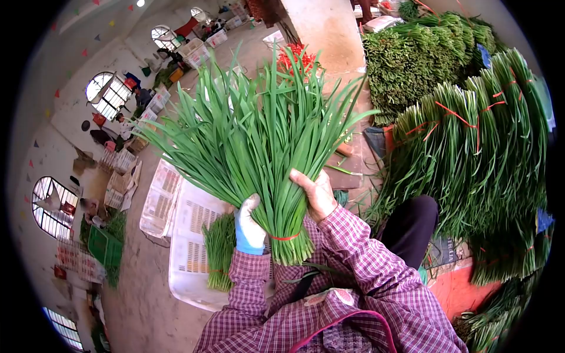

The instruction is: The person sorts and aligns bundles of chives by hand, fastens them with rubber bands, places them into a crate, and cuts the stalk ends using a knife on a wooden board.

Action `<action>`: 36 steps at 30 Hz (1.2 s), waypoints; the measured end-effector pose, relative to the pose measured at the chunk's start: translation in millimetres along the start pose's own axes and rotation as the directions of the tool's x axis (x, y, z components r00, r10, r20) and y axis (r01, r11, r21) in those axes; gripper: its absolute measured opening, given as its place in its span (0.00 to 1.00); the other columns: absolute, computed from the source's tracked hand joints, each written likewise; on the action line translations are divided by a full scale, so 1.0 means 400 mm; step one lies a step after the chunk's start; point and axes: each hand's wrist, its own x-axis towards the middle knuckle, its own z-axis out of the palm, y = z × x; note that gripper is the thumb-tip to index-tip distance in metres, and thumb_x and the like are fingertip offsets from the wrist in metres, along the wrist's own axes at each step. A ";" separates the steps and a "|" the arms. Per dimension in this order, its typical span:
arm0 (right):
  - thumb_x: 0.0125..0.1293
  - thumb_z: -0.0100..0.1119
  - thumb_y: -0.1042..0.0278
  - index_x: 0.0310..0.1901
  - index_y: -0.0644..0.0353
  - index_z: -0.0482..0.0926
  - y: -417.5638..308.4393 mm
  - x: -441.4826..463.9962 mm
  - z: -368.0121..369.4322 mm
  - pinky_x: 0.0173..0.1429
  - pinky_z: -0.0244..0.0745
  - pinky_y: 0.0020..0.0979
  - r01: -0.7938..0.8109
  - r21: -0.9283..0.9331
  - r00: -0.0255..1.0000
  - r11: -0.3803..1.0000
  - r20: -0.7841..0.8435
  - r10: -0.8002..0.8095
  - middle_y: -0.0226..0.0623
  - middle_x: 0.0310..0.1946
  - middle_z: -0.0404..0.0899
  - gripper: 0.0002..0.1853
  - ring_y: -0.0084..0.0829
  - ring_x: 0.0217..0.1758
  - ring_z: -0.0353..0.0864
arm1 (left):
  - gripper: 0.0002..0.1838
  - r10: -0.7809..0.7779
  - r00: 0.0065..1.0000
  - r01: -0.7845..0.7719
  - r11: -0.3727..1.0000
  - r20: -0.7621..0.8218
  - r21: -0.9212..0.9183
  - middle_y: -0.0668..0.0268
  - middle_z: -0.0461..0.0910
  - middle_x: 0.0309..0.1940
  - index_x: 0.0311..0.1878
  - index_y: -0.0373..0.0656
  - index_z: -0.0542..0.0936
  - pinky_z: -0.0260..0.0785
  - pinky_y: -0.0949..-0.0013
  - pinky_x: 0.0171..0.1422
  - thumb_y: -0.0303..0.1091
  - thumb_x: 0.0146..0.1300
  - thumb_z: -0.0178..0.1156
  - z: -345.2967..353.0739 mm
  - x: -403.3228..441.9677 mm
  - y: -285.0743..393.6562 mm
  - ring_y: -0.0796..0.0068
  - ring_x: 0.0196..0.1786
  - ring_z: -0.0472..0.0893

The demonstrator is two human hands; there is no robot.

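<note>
A large bunch of long green leaves (259, 153) fans out in front of me, its cut ends pointing down toward my lap. A red band (285, 237) circles it near those ends. My left hand (250, 226), in a white and blue glove, is wrapped round the bunch's lower left side. Bare, my right hand (316, 193) grips it from the right, a little higher, with the thumb across the leaves. Left of my lap, another green bundle (219, 253) lies in a white plastic crate (187, 244).
Banded green bundles (471, 141) are stacked at my right, with another stack (421, 62) behind. Red bands (296, 59) lie beyond the leaves near a pillar (326, 35). Several people work among crates along the left wall, near a green crate (105, 247).
</note>
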 end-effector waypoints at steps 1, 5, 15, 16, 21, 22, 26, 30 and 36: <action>0.63 0.65 0.70 0.55 0.64 0.73 -0.004 -0.001 0.001 0.52 0.77 0.31 -0.030 0.023 0.999 0.999 0.015 0.030 0.37 0.46 0.81 0.20 0.27 0.46 0.80 | 0.23 -0.012 1.000 0.011 0.998 -0.014 -0.059 0.60 0.76 0.57 0.61 0.38 0.72 0.73 0.59 0.64 0.27 0.61 0.55 0.010 -0.005 0.011 0.64 0.57 0.78; 0.66 0.62 0.71 0.54 0.65 0.74 -0.029 0.014 -0.004 0.52 0.78 0.31 0.061 0.008 0.998 0.998 -0.027 -0.061 0.37 0.46 0.81 0.17 0.28 0.46 0.81 | 0.22 0.010 1.000 -0.010 1.000 -0.024 0.029 0.61 0.78 0.55 0.58 0.38 0.75 0.73 0.59 0.64 0.30 0.58 0.56 -0.039 -0.004 0.050 0.67 0.56 0.79; 0.62 0.66 0.69 0.53 0.66 0.74 -0.133 0.082 -0.059 0.50 0.78 0.29 0.188 -0.141 0.972 0.972 -0.117 -0.205 0.38 0.45 0.81 0.20 0.29 0.44 0.81 | 0.17 -0.028 0.994 0.038 0.994 -0.101 0.104 0.62 0.80 0.50 0.49 0.37 0.79 0.72 0.62 0.64 0.34 0.58 0.61 -0.169 -0.017 0.078 0.70 0.53 0.79; 0.62 0.66 0.69 0.54 0.66 0.74 -0.142 0.096 -0.083 0.50 0.78 0.29 0.214 -0.176 0.964 0.961 -0.119 -0.236 0.38 0.45 0.81 0.21 0.29 0.44 0.81 | 0.17 -0.032 0.994 0.042 0.994 -0.105 0.103 0.62 0.80 0.50 0.49 0.37 0.79 0.72 0.62 0.64 0.34 0.58 0.61 -0.176 -0.015 0.077 0.70 0.53 0.79; 0.64 0.65 0.66 0.60 0.64 0.70 -0.246 0.111 -0.135 0.45 0.77 0.23 0.286 -0.325 0.891 0.902 -0.257 -0.375 0.33 0.42 0.78 0.25 0.19 0.38 0.77 | 0.18 0.009 0.982 0.035 0.973 -0.191 0.226 0.62 0.80 0.50 0.51 0.35 0.79 0.70 0.64 0.65 0.36 0.61 0.59 -0.184 -0.014 0.072 0.71 0.54 0.78; 0.65 0.65 0.67 0.59 0.64 0.70 -0.259 0.114 -0.142 0.46 0.77 0.23 0.361 -0.285 0.862 0.888 -0.262 -0.435 0.33 0.43 0.78 0.24 0.19 0.38 0.77 | 0.18 0.006 0.980 0.039 0.974 -0.197 0.225 0.62 0.80 0.50 0.51 0.35 0.79 0.70 0.64 0.65 0.36 0.61 0.59 -0.191 -0.015 0.070 0.71 0.54 0.78; 0.67 0.62 0.69 0.55 0.63 0.73 -0.291 0.092 -0.151 0.53 0.72 0.24 0.614 -0.491 0.664 0.618 -0.104 -0.741 0.31 0.45 0.77 0.17 0.20 0.45 0.76 | 0.19 0.020 0.983 0.024 0.971 -0.180 0.236 0.60 0.80 0.52 0.53 0.34 0.78 0.68 0.64 0.67 0.36 0.63 0.57 -0.282 0.004 0.054 0.70 0.56 0.78; 0.60 0.64 0.71 0.39 0.57 0.80 -0.276 0.007 -0.075 0.51 0.72 0.30 0.600 -0.792 0.629 0.112 0.381 -0.677 0.32 0.39 0.80 0.06 0.31 0.43 0.77 | 0.19 0.001 0.984 0.045 0.968 -0.181 0.249 0.58 0.78 0.55 0.55 0.33 0.76 0.66 0.63 0.69 0.36 0.66 0.54 -0.278 0.001 0.052 0.70 0.58 0.77; 0.53 0.66 0.64 0.39 0.48 0.80 -0.200 -0.009 -0.029 0.57 0.67 0.42 0.666 -0.694 0.587 -0.273 0.713 -0.384 0.29 0.40 0.74 0.11 0.36 0.49 0.73 | 0.18 0.006 0.984 0.038 0.969 -0.176 0.244 0.58 0.78 0.55 0.54 0.34 0.77 0.67 0.64 0.69 0.35 0.66 0.55 -0.227 -0.009 0.057 0.70 0.59 0.77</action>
